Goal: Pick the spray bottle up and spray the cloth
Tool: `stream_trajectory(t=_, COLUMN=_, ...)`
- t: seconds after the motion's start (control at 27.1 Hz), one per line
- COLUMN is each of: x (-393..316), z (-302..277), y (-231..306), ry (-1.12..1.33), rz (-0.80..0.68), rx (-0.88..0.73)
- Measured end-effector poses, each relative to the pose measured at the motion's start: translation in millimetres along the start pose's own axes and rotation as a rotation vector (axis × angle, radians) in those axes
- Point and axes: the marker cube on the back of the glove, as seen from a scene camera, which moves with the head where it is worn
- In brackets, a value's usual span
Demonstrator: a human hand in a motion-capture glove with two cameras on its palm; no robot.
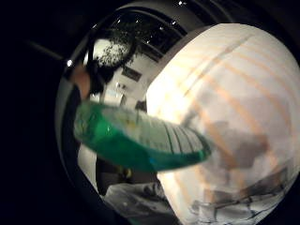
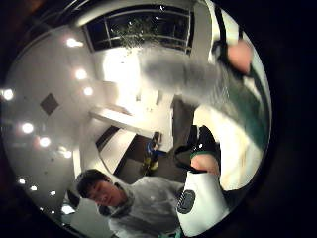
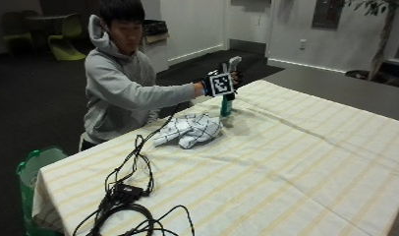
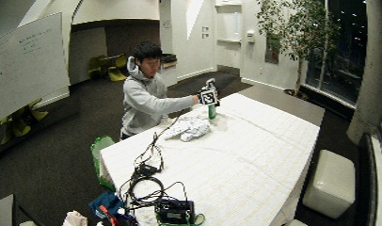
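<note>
In the outside view my gloved right hand [image 3: 219, 83] grips the neck of a green spray bottle [image 3: 225, 105] and holds it upright, its pale trigger head [image 3: 233, 61] sticking up above the hand. The bottle's base is at or just over the striped tablecloth [image 3: 304, 162]; I cannot tell whether it touches. A crumpled white cloth with dark check lines [image 3: 189, 130] lies on the table just beside the bottle, toward the person. The little finger side palm view shows the green bottle body [image 1: 140, 140] close up, with the cloth [image 1: 140, 199] beyond it. The bottle [image 4: 211, 112] and the cloth [image 4: 190, 127] also show in the wide outside view.
Black cables and a small black box [image 3: 124, 194] lie on the table's near left corner. A green bag [image 3: 36, 167] stands on the floor by that corner. The tablecloth stretches bare to the right of the bottle.
</note>
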Motion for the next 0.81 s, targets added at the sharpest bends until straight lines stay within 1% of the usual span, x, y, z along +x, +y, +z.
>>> stream_trajectory(t=0.37, x=17.8, z=-19.5, y=22.5, ry=0.028, rz=0.051, rx=0.000)
stream_trajectory(t=0.52, x=12.1, z=-22.3, y=44.5, ry=-0.020, rz=0.053, rx=-0.117)
stream_trajectory(t=0.59, x=10.7, z=-23.8, y=52.2, ry=-0.025, rz=0.051, rx=-0.147)
stream_trajectory(t=0.81, x=25.8, z=-27.7, y=57.2, ry=0.091, rz=0.040, rx=-0.100)
